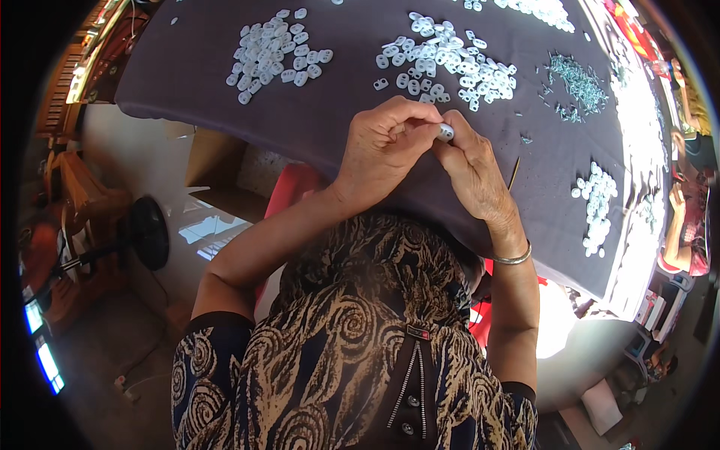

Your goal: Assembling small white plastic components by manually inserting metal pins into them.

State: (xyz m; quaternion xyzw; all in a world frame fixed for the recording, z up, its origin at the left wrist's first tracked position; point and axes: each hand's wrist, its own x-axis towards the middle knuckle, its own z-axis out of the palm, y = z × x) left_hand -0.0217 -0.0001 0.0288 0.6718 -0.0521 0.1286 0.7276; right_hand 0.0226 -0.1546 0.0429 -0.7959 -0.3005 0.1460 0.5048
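Observation:
Above the near edge of the dark cloth-covered table (pixel 330 124), my two hands meet. My right hand (pixel 474 161) pinches a small white oval plastic piece with holes (pixel 445 133) between thumb and fingers. Against its left side press the closed fingertips of my left hand (pixel 386 146); whatever they grip is hidden. Just beyond my hands spreads a loose heap of similar white two-holed pieces (pixel 442 60). Another such heap (pixel 266 56) sits farther left. Small metal screws or pins (pixel 576 84) are piled to the right, with a few strays (pixel 526 139) nearer my right hand.
A thin brass-coloured rod (pixel 514 173) lies beside my right wrist. More white pieces (pixel 598 206) are heaped at right, others (pixel 540 9) at the far edge. Left of the table are a cardboard box (pixel 214 157), red plastic (pixel 289 187) and a black fan (pixel 150 232). People sit at far right.

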